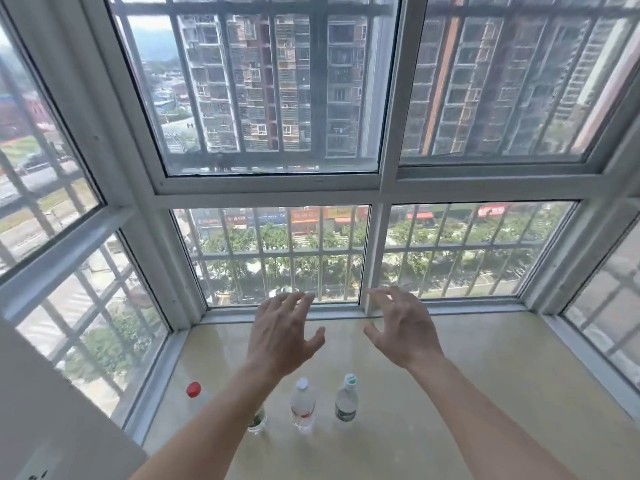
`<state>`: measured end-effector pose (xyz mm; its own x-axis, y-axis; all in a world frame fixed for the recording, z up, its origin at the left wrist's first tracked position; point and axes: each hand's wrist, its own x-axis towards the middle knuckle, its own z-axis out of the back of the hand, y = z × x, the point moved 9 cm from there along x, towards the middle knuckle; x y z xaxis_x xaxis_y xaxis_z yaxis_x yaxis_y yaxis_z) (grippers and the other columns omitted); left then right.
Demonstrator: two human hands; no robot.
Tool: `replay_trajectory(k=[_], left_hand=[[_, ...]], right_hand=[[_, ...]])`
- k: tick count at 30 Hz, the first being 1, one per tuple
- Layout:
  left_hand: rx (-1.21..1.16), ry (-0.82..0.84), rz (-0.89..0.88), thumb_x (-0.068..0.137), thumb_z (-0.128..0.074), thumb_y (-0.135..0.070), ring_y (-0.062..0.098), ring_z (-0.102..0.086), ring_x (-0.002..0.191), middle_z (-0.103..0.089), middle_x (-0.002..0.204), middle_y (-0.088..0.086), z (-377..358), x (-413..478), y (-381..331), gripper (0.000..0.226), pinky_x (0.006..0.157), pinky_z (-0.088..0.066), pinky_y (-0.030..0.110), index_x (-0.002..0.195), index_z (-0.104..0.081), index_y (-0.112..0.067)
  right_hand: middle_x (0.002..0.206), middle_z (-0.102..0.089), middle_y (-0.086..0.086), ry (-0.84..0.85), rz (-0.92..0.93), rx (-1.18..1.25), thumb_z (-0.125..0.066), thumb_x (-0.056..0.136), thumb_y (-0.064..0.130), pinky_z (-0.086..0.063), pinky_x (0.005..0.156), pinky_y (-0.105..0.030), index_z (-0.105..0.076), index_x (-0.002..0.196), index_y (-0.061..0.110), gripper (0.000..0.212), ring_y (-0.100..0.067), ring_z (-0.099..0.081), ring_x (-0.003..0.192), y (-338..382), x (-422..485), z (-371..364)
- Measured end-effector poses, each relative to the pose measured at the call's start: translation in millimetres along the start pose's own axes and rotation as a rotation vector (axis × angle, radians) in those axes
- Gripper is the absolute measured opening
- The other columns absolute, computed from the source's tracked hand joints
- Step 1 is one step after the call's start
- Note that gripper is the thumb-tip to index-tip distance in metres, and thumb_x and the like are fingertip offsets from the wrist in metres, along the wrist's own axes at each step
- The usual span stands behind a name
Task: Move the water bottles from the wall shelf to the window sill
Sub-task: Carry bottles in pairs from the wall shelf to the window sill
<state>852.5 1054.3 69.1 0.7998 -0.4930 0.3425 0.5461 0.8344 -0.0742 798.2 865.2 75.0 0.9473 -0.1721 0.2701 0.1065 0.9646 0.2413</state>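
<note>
Head view, the only feed I have. I count four water bottles standing upright in a row on the window sill (467, 393).

Landmark: the white-capped bottle (303, 405), red label.
- Just right of it: green-capped bottle (346, 398), dark green label.
- Just left of it: green-labelled bottle (257, 420), mostly hidden under the left forearm.
- Further left of it: red-capped bottle (193, 389), near the side window frame (152, 386); I can barely make out its body.

Left hand (280, 337) hangs above and beyond the white-capped bottle, fingers spread, holding nothing. Right hand (401, 334) is beyond it and to its right, fingers spread and slightly bent, also holding nothing. The hands are apart from each other and from the bottles.
</note>
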Motion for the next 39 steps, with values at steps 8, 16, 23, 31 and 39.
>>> replay_trajectory(k=[8, 16, 23, 31, 39], left_hand=[[-0.066, -0.010, -0.165, 0.084, -0.024, -0.067, 0.021, -0.048, 0.129, -0.053, 0.142, -0.005, 13, 17, -49, 0.075, 0.109, -0.038, 0.041, 0.144, -0.042, -0.026], [-0.199, 0.034, -0.431, 0.084, -0.031, -0.066, 0.021, -0.052, 0.126, -0.058, 0.137, -0.005, 4, 10, -134, 0.071, 0.106, -0.042, 0.042, 0.139, -0.050, -0.026], [-0.345, 0.081, -0.723, 0.078, -0.044, -0.062, 0.025, -0.063, 0.109, -0.069, 0.118, -0.004, 0, -38, -248, 0.062, 0.089, -0.050, 0.041, 0.122, -0.062, -0.023], [-0.432, 0.091, -1.000, 0.081, -0.038, -0.064, 0.025, -0.057, 0.120, -0.064, 0.129, -0.003, 19, -105, -366, 0.068, 0.097, -0.044, 0.042, 0.132, -0.057, -0.023], [-0.504, 0.075, -1.199, 0.083, -0.051, -0.059, 0.026, -0.058, 0.117, -0.064, 0.128, -0.002, 29, -166, -474, 0.060, 0.094, -0.044, 0.043, 0.132, -0.056, -0.023]], right_hand=[[0.131, -0.060, -0.002, -0.088, -0.136, -0.132, -0.059, 0.082, 0.042, -0.042, 0.103, -0.041, -0.058, 0.133, 0.024, 0.053, -0.027, -0.054, 0.120, -28, -30, 39], [0.121, -0.064, -0.006, -0.154, -0.473, -0.250, -0.056, 0.078, 0.045, -0.046, 0.097, -0.041, -0.062, 0.125, 0.023, 0.052, -0.029, -0.059, 0.107, -81, -121, 70], [0.120, -0.061, -0.004, -0.201, -0.761, -0.357, -0.055, 0.081, 0.038, -0.040, 0.106, -0.041, -0.060, 0.121, 0.019, 0.044, -0.027, -0.053, 0.118, -109, -251, 114], [0.120, -0.061, 0.000, -0.274, -1.000, -0.492, -0.059, 0.084, 0.038, -0.040, 0.106, -0.042, -0.060, 0.122, 0.021, 0.042, -0.023, -0.053, 0.118, -124, -383, 163], [0.119, -0.062, 0.000, -0.359, -1.184, -0.558, -0.058, 0.081, 0.041, -0.044, 0.101, -0.044, -0.062, 0.124, 0.022, 0.047, -0.023, -0.056, 0.116, -152, -488, 200]])
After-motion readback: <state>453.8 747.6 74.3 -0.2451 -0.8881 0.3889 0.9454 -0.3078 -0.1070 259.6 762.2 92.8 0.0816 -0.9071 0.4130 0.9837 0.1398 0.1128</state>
